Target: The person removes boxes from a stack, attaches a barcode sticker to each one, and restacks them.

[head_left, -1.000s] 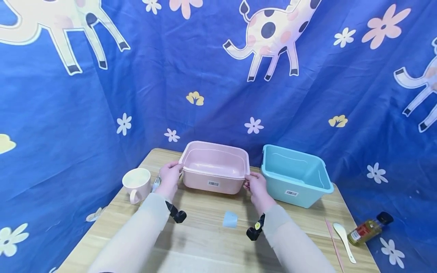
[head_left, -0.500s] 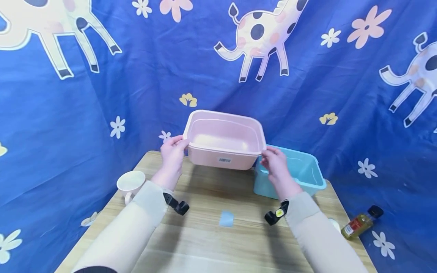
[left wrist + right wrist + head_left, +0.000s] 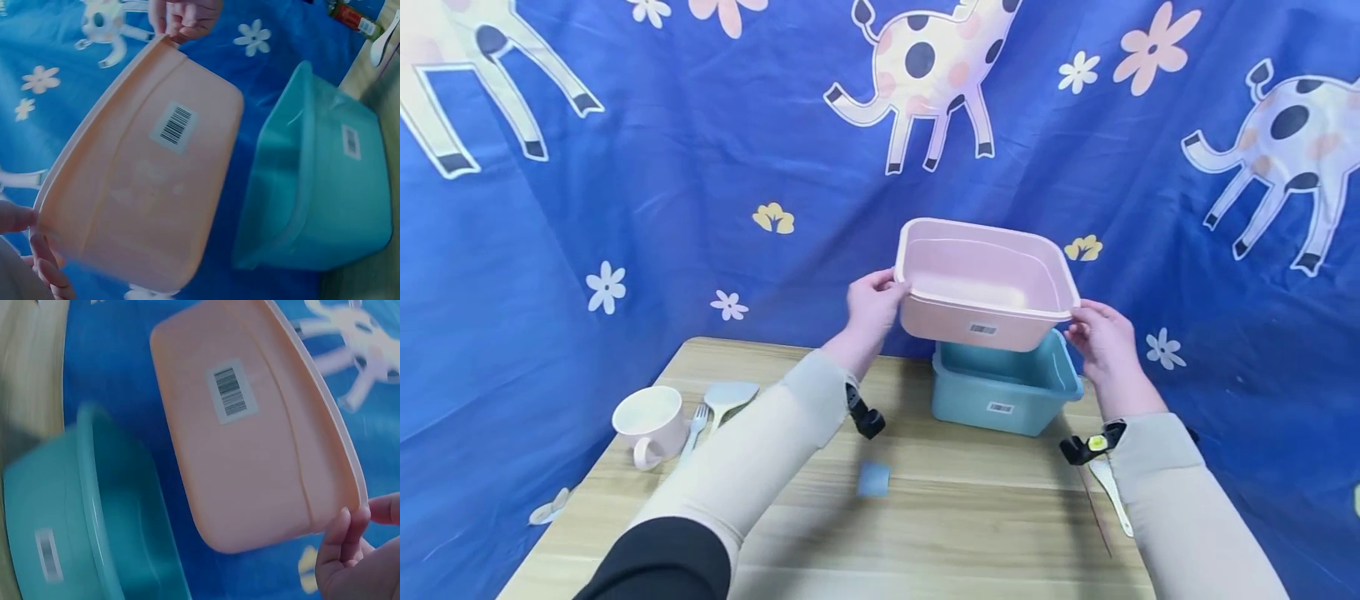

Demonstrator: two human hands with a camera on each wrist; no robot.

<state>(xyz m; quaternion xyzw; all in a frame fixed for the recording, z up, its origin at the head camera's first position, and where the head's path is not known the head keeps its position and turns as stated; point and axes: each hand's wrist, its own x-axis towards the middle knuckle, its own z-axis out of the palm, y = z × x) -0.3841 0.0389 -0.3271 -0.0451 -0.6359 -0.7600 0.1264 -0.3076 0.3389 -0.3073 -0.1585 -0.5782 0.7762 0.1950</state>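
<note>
Both hands hold a pink plastic storage bin point(image 3: 977, 321) up in the air by its rim. My left hand point(image 3: 874, 312) pinches its left front corner, while my right hand point(image 3: 1105, 346) grips the right front corner, thumb on the rim. Below and a little behind the raised bin, a teal bin point(image 3: 992, 408) stands on the table, its opening partly hidden in the head view. In both wrist views the pink bin is apart from the teal bin point(image 3: 337, 169), with blue cloth showing between them. A barcode label point(image 3: 231, 390) is on the pink bin's front.
On the table's left are a white mug point(image 3: 651, 421), a fork point(image 3: 698, 421) and a white spatula point(image 3: 730, 396). A white spoon point(image 3: 1111, 492) and a thin pink stick point(image 3: 1096, 512) lie at right. A bottle point(image 3: 356, 19) shows in the left wrist view. Blue cloth hangs behind.
Both hands have raised the pink bin off the table and carried it rightward, from the teal bin's left to above it. The head view has turned somewhat right.
</note>
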